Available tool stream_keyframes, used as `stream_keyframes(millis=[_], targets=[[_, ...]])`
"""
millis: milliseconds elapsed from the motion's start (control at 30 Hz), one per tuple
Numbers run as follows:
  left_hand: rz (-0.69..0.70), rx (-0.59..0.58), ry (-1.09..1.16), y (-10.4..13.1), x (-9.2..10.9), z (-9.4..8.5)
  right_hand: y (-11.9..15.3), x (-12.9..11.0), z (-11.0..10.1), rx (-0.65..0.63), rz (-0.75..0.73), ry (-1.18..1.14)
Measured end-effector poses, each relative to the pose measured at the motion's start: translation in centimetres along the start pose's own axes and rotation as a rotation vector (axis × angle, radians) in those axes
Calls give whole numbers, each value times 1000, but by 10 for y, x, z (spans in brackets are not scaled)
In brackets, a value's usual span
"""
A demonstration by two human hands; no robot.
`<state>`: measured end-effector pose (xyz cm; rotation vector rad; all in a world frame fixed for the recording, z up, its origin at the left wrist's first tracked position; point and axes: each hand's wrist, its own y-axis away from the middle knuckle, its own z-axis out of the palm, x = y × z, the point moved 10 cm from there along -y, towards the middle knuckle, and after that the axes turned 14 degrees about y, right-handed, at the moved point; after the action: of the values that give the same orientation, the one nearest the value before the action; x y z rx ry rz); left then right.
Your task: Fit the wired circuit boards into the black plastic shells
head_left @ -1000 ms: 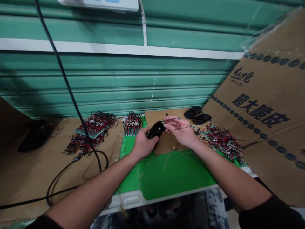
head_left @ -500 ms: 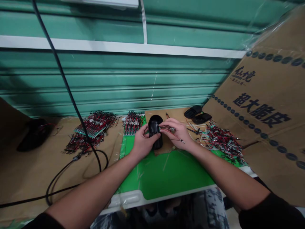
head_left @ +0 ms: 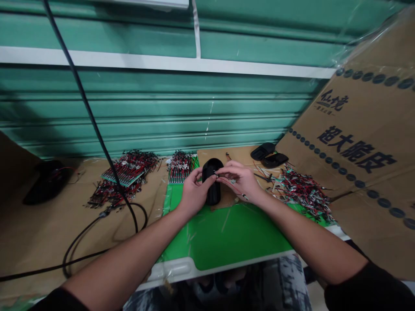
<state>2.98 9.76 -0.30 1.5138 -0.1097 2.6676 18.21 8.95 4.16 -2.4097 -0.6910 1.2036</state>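
Observation:
In the middle of the work surface, my left hand (head_left: 195,190) grips a black rounded plastic shell (head_left: 213,196) from its left side, thumb laid across it. From the right, my right hand (head_left: 241,180) pinches a small wired part at the shell's edge, close to my left thumb. Thin red and black wires (head_left: 236,189) trail from those fingers, with a small light-coloured piece at their loose end. Exactly what sits between the fingertips is too small to make out. Beneath is a green board (head_left: 240,237) with a piece of cardboard on it.
Bundles of wired circuit boards (head_left: 129,168) lie left, another bundle (head_left: 180,168) nearer the middle, and a tangled wire pile (head_left: 304,192) right. Black shells (head_left: 275,160) rest behind. A black cable (head_left: 94,121) hangs across the left. A cardboard box (head_left: 366,151) borders the right.
The black shell has tilted slightly in my left hand. My right fingers have shifted a little at its edge, and the loose wire end hangs slightly lower and further left.

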Motion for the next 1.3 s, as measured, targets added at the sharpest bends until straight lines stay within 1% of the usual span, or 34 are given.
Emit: stream_keyframes(millis=[167,300,367,467,533,633,733,833,967,1067,1133,1200,1300], targets=[[-6,16,1,0,1,-2,0,-2,6,-65,79,-148],[0,22,0,0,5,-1,3,3,12,-43,199,-285],[-4,34,-2,0,4,-2,4,6,12,-12,216,-271],[-15,65,2,-2,1,-7,3,3,5,5,170,-191],[-33,106,31,-3,-4,-14,2,3,4,-57,167,-170],[-76,173,110,-4,-12,-22,3,4,4,-195,193,-252],[-137,222,180,-3,-18,-26,2,-8,2,-279,116,-308],[-181,253,213,-1,-20,-25,2,-21,0,-327,36,-269],[-185,282,220,0,-19,-26,0,-33,-5,-292,-30,-243],[-179,286,225,-1,-19,-27,-1,-35,-11,-212,-31,-216],[-196,278,251,-1,-21,-26,-2,-28,-14,-147,25,-238],[-243,268,281,0,-25,-25,-3,-17,-16,-93,107,-281],[-295,225,284,2,-27,-18,-4,-2,-17,-46,200,-288]])
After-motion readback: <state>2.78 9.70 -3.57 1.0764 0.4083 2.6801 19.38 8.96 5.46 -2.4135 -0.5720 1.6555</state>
